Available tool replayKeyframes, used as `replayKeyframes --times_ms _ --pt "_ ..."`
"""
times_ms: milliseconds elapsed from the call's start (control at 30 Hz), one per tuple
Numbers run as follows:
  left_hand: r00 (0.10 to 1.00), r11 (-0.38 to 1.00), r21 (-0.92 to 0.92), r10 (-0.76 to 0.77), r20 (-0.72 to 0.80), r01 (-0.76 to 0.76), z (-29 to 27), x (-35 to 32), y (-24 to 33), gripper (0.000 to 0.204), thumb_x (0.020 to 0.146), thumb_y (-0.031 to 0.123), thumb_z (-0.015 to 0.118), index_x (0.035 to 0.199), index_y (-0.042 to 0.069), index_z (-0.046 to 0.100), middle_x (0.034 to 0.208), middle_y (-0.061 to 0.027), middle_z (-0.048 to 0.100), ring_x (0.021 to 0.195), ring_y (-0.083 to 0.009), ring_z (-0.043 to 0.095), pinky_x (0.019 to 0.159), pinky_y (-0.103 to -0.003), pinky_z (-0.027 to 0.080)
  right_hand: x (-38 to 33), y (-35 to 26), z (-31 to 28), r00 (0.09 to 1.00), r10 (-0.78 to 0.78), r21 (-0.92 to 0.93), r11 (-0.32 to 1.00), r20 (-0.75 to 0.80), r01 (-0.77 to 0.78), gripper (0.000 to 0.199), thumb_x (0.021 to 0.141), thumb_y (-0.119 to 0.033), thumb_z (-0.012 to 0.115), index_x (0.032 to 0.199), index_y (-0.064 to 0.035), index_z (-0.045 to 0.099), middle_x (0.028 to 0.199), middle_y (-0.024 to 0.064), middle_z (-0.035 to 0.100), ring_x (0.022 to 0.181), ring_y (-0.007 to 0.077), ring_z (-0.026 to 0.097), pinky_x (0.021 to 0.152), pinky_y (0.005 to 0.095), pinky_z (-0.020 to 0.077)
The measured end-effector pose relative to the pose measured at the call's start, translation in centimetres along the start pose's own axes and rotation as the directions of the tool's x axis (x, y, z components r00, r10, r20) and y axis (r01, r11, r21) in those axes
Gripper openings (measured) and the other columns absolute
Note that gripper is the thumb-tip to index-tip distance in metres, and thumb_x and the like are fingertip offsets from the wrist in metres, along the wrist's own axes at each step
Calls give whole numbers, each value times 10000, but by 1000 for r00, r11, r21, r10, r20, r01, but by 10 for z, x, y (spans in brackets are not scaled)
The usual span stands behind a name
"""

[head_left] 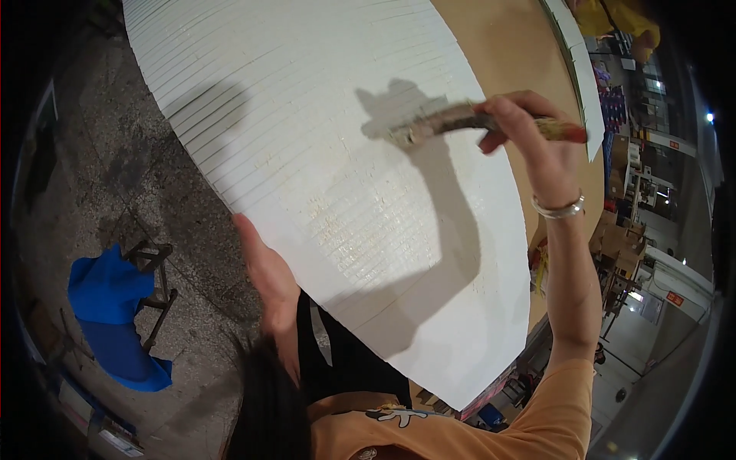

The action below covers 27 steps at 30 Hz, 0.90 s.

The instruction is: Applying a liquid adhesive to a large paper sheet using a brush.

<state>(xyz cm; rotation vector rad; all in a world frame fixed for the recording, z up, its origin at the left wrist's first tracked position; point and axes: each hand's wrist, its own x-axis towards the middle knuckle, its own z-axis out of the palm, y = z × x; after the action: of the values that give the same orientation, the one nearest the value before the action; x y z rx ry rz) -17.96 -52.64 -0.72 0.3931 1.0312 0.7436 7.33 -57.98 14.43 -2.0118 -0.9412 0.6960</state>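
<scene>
A large white sheet [330, 69] with curved edges and many parallel slits spreads in front of me. Wet, yellowish glossy streaks show around its middle. My right hand [533, 134] is closed round the handle of a worn brush [452, 121], whose red end sticks out behind the hand. The brush is somewhat blurred, with its bristles over the sheet; whether they touch it I cannot tell. At the sheet's near left edge, my left hand [270, 276] holds the rim, its thumb side showing and its other fingers hidden.
Beneath the sheet lies a brown board [514, 46], with another white piece [586, 84] along its far right edge. A stool draped with blue cloth [115, 314] stands on the speckled floor [115, 161] to the left. Cardboard boxes [617, 238] are stacked at the right.
</scene>
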Motion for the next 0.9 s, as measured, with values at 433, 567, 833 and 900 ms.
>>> replayKeyframes --times_ms 433,567,833,900 --pt "999 999 38 -4 -32 5 5 -2 -2 733 955 555 283 1414 -15 239 1451 -109 295 1298 -236 323 1067 -313 238 12 -16 0 997 -40 -24 999 -69 38 342 836 -301 681 838 39 649 701 76 648 625 118 633 561 218 486" --pt "998 995 80 -64 -12 65 -2 1 -6 745 953 562 239 1426 -13 200 1463 -158 254 1326 -268 281 1078 -345 225 21 1 6 998 -23 39 999 -63 26 339 838 -297 679 870 39 651 740 83 651 644 118 632 582 225 484" --pt "998 992 122 -6 -59 14 -10 2 -17 696 973 513 254 1382 -49 282 1406 -151 346 1272 -241 348 1052 -325 256 30 -11 16 993 -21 28 999 -119 24 352 807 -310 715 872 31 656 699 59 641 652 109 629 572 212 468" --pt "999 989 148 6 -37 0 -14 6 -21 694 975 509 252 1376 -56 290 1398 -150 357 1271 -235 348 1053 -322 255 33 -10 12 1000 10 -18 1000 -24 -11 362 813 -303 715 856 49 648 701 63 640 651 108 627 580 206 476"
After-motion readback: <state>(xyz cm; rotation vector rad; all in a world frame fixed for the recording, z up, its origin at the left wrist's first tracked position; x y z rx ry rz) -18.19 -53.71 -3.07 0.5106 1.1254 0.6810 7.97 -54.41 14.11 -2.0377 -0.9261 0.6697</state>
